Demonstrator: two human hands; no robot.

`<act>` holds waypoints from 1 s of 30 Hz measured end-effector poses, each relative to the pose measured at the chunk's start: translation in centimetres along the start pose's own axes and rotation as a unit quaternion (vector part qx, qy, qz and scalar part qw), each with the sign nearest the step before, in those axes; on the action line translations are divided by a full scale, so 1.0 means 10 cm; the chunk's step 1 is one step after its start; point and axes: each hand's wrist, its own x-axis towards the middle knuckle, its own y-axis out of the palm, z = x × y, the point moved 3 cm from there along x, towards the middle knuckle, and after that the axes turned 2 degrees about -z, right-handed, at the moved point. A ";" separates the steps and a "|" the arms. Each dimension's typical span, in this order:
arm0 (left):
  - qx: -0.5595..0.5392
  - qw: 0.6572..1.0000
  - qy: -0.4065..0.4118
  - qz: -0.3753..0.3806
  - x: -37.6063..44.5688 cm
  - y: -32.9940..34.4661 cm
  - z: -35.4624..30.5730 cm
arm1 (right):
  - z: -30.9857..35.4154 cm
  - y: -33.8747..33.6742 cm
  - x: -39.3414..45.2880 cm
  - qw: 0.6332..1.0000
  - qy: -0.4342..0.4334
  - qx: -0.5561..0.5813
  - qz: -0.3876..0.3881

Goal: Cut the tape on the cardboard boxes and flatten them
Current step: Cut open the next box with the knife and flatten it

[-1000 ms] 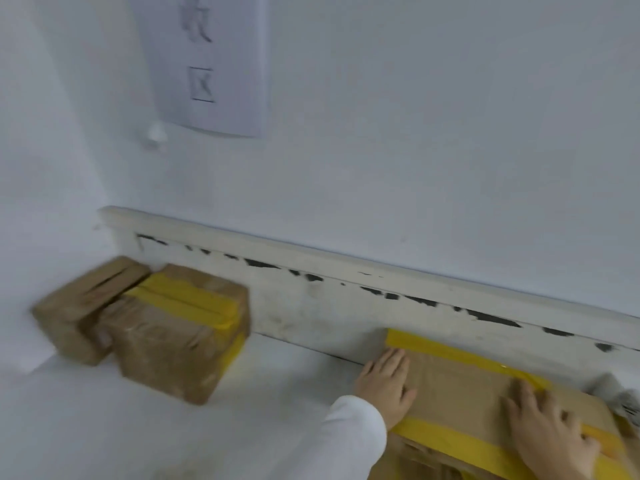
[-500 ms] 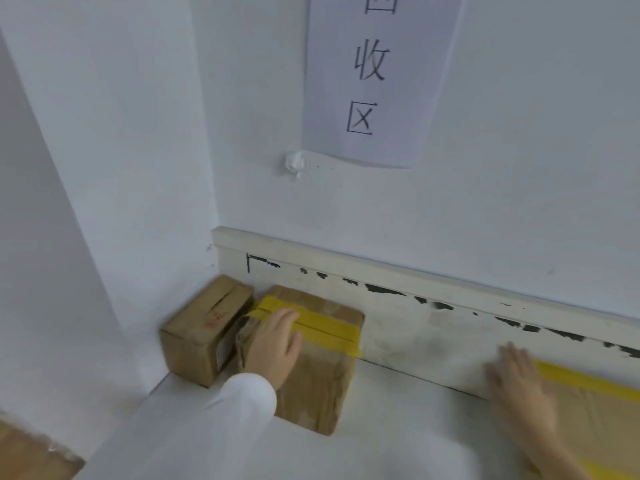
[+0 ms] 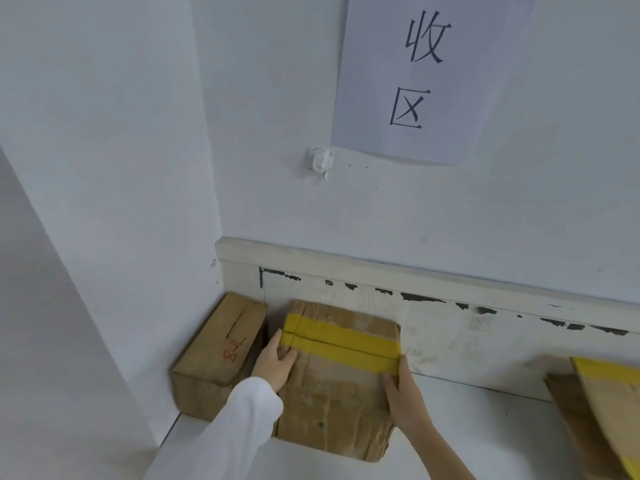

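I have both hands on the taped box [image 3: 337, 382], which stands on the white floor [image 3: 478, 427] near the corner, close to the skirting board [image 3: 450, 327]. The left hand [image 3: 275, 363] grips its left top edge, thumb on the top face, fingers down the side. The right hand [image 3: 403, 393] holds the right edge, thumb at the end of the yellow tape [image 3: 341, 342]. Neither hand holds a cutting tool, and none is in view. The tape runs unbroken across the top seam, so I judge this box uncut and not yet flattened. A smaller box [image 3: 220, 355] stands just beside it in the corner, also upright and apparently unflattened. At the right edge, flattened cardboard [image 3: 595, 410] bearing yellow tape lies against the wall, which suggests one box is done. Remaining: cut and flatten at least two boxes.
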 end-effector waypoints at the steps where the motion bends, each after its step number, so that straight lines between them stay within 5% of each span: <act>1: -0.019 1.000 0.000 -0.002 -0.01 -0.01 -0.01 | 0.02 0.00 0.00 1.000 0.015 0.016 0.004; 12: 0.020 0.994 0.070 0.078 -0.76 -0.09 -0.02 | -0.64 -0.40 -1.14 0.993 0.025 0.109 0.026; 16: -0.009 0.989 0.072 0.130 -1.17 0.07 0.12 | -1.40 -0.83 -1.45 0.992 0.085 -0.083 -0.046; 20: -0.028 0.986 0.094 0.132 -1.38 0.17 0.20 | -1.91 -1.09 -1.61 0.941 0.155 -0.295 -0.060; 30: -0.041 0.983 0.053 0.170 -1.29 0.21 0.17 | -1.96 -1.00 -1.44 0.905 0.163 -0.390 -0.050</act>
